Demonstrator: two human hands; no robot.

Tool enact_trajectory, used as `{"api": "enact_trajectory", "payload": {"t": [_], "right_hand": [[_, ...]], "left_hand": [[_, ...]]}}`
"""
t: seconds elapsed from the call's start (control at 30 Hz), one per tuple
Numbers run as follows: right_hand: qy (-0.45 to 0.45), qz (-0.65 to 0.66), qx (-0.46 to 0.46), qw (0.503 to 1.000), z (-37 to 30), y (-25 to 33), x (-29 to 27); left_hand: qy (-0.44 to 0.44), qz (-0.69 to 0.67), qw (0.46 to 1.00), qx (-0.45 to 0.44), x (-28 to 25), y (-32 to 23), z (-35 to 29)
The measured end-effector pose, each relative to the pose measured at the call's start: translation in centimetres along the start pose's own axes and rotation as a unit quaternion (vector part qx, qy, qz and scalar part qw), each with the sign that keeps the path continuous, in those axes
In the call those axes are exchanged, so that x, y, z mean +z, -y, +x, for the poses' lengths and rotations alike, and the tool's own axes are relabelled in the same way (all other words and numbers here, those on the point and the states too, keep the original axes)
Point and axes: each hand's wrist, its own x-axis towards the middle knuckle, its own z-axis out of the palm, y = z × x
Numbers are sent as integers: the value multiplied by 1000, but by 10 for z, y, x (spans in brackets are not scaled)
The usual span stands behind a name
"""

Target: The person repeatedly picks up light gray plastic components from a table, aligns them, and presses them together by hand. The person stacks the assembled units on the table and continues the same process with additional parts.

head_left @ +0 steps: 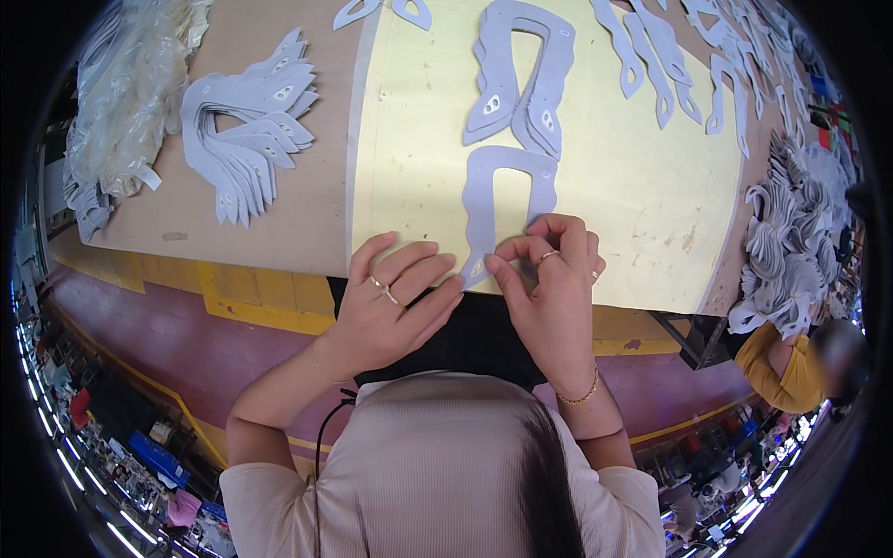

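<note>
A grey U-shaped cut piece (480,191) with wavy edges lies on the pale yellow sheet, its ends toward me. My left hand (395,293) has its fingers stretched out and apart, the fingertips by the piece's lower left end. A small pale oval patch (479,268) shows on that end. My right hand (555,274) is curled, with thumb and forefinger drawn together beside the patch; whatever they pinch is hidden. It covers the piece's lower right end. Just beyond lies a small stack of matching grey pieces (498,56) with pale oval patches.
A fanned pile of grey pieces (209,139) lies at left, near clear plastic wrapping (130,102). More grey strips (642,46) spread at far right. Bundled grey pieces (791,232) fill the right edge, near a person in a mustard sleeve (777,367). The table's front edge (642,307) runs beside my hands.
</note>
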Motion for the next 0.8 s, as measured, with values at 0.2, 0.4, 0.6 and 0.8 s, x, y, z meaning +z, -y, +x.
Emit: {"api": "enact_trajectory", "payload": {"t": [0.2,0.4,0.6,0.8], "right_hand": [[-22,-2,-8,1000,-1,1,2],[-20,-5,-13,1000,-4,1,4],[4,-9,-10,1000,-2,1,1],[10,-8,-19,1000,0,3,0]], "left_hand": [[9,52,998,21,5,-3,8],[31,64,997,42,3,-2,12],[39,60,996,52,2,0,15],[40,83,994,52,0,-3,16]]}}
